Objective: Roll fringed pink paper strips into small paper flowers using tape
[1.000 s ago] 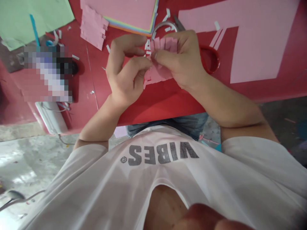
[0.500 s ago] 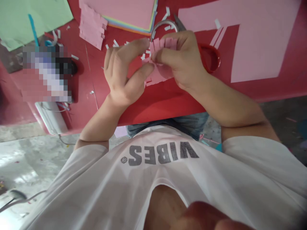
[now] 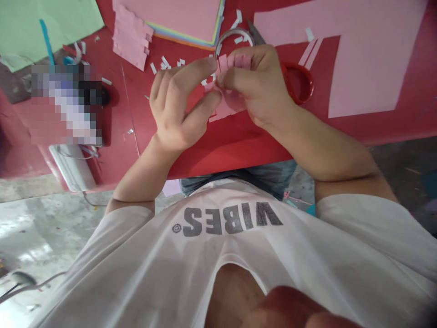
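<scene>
A piece of pink paper (image 3: pixel 232 103) with slit, strip-like edges lies between my hands above the red table. My right hand (image 3: pixel 262 82) pinches it, the thumb pressed on its face and the other fingers mostly hidden behind. My left hand (image 3: pixel 180 102) is at the paper's left side, index finger and thumb spread apart. Its index fingertip is by the upper strips, and its thumb tip overlaps the left edge; whether it presses there is unclear. Just behind the paper lies a roll of tape (image 3: pixel 235 33). Red-handled scissors (image 3: pixel 300 84) rest partly under my right hand.
Another slit pink piece (image 3: pixel 131 38) lies beside a stack of coloured paper (image 3: pixel 184 20). A large cut pink sheet (image 3: pixel 368 68) is at right, a green sheet (image 3: pixel 41 32) at far left. White scraps (image 3: pixel 164 62) are scattered about. A white power strip (image 3: pixel 73 168) sits by the front edge.
My left hand has shifted slightly to the right, its index finger and thumb moving a little further over the paper's left edge. My right hand stays nearly still, gripping the paper.
</scene>
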The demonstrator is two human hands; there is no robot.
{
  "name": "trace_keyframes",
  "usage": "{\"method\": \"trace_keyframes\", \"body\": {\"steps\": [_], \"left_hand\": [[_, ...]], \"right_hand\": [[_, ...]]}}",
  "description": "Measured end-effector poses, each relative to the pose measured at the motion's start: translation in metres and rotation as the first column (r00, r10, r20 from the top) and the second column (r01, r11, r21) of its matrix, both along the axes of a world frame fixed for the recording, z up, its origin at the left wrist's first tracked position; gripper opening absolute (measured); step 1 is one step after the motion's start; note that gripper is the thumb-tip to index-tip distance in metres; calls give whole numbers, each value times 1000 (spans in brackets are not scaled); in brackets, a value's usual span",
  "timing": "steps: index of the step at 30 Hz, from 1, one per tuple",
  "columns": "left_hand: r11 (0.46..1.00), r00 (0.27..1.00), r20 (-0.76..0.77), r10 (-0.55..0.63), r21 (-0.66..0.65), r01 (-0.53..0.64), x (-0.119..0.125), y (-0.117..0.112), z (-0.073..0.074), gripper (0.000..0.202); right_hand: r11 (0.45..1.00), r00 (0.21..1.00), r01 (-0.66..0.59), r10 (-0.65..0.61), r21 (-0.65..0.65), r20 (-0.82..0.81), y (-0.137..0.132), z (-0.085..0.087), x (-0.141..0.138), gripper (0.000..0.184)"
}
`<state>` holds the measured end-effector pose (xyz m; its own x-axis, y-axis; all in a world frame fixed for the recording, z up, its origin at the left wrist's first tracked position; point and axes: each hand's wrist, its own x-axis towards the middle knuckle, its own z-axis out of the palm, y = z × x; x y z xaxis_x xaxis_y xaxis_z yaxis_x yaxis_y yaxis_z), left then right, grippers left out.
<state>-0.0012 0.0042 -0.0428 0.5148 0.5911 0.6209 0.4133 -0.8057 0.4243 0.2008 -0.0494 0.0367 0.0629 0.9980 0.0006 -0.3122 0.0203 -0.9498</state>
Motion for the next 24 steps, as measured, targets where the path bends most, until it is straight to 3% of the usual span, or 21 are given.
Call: {"method": "trace_keyframes", "body": {"steps": [3, 6, 10, 12, 14, 16, 18, 21, 24], "left_hand": [[987, 992, 78, -97, 137, 85, -2, 7, -9, 29], [964, 983, 50, -177, 208, 163, -3, 8, -7, 23], [978, 987, 34, -156, 144, 149, 1, 0, 11, 27], [936, 981, 61, -183, 315, 156, 7, -4, 23, 34], [922, 973, 118, -196, 361, 142, 16, -6, 32, 47], [984, 963, 226, -147, 132, 119, 23, -10, 38, 68], [982, 938, 334, -94, -125, 143, 29, -14, 41, 75], [940, 885, 462, -55, -276, 202, 32, -17, 40, 59], [933, 874, 477, -95, -264, 246, 27, -7, 35, 38]], "right_hand": [[999, 1000, 25, -25, -20, -15, 0, 0, -2, 15], [999, 1000, 22, -23, -28, -21, 0, 2, -3, 16], [999, 1000, 30, -30, -16, -8, 0, 5, -3, 19], [999, 999, 34, -34, 4, 40, -1, 5, -2, 19], [1000, 996, 22, -24, 21, 86, -2, 3, -1, 18], [999, 994, 11, -16, 43, 111, -2, 1, 2, 20], [997, 992, -5, -5, 82, 126, -1, -2, 4, 24], [993, 987, -23, 5, 113, 162, 1, -5, 6, 22], [991, 983, -25, 1, 130, 184, 3, -7, 7, 13]]}}
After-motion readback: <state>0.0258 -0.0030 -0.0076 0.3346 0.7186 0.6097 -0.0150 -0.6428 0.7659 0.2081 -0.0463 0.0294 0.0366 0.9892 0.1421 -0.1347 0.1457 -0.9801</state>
